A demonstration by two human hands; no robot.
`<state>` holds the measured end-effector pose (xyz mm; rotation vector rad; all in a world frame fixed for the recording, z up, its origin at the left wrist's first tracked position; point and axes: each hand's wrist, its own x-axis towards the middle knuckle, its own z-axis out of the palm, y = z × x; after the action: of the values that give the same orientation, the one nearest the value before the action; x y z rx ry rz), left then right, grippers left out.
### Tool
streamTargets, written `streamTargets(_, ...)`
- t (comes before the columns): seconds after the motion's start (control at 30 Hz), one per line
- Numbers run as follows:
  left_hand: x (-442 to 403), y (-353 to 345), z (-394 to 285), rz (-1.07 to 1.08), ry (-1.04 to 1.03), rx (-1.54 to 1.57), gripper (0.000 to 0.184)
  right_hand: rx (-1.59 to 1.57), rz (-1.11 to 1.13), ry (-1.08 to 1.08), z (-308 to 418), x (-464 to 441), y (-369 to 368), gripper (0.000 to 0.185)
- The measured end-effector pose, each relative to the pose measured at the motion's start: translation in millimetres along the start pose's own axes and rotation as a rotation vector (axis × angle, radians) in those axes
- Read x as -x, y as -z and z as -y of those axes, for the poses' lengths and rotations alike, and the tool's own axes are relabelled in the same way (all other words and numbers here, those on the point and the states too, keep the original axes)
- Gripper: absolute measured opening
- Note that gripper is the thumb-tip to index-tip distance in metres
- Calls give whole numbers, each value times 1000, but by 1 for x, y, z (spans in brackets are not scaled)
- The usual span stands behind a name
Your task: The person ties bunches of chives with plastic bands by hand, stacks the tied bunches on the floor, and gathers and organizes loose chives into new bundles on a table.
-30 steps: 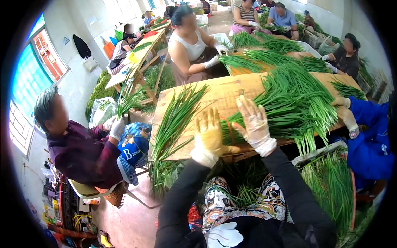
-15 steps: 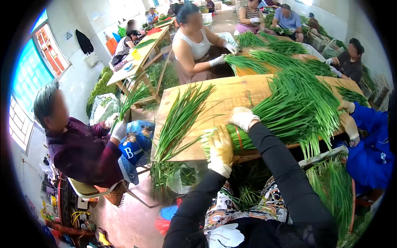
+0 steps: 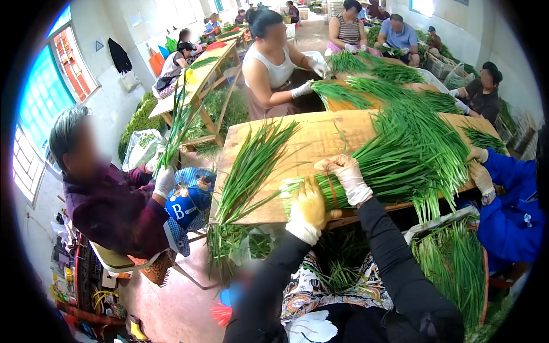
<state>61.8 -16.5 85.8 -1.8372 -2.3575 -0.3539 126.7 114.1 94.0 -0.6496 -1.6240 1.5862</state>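
"Grip?"
"My right hand (image 3: 346,178) pinches the red band (image 3: 333,194); my left hand (image 3: 309,204) covers the green bundle's (image 3: 291,187) pale ends, clamped or not I can't tell"
"Around it?"
"Wooden table (image 3: 320,128) beneath, loose stalks (image 3: 251,171) to the left, a co-worker's gloved hand (image 3: 482,177) farther right"

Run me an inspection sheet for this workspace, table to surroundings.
Surface: wooden tabletop, bare toward the middle.
Job's things: banded bundle of chive-like stalks, with a red band near its pale ends.
Clutter: loose stalks at left, large pile at right.
Hands: gloved left hand over the pale ends; gloved right hand, fingers drawn together at the band.
Cables: nothing seen on the tabletop.
Surroundings: co-workers close on both sides and across.
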Motion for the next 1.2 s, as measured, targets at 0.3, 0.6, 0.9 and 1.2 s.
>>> streamTargets(0.3,-70,-12,29,171,84,991,18,86,-79,304,-7,17,4,9)
streamTargets(0.6,-50,-22,21,84,37,1074,14,-98,-133,240,-11,34,-5,11)
streamTargets(0.9,-31,-6,0,115,-167,-175,111,-86,18,300,-18,20,-10,7)
streamTargets(1.2,-51,-41,23,85,-219,-76,62,195,-91,466,8,69,-20,8)
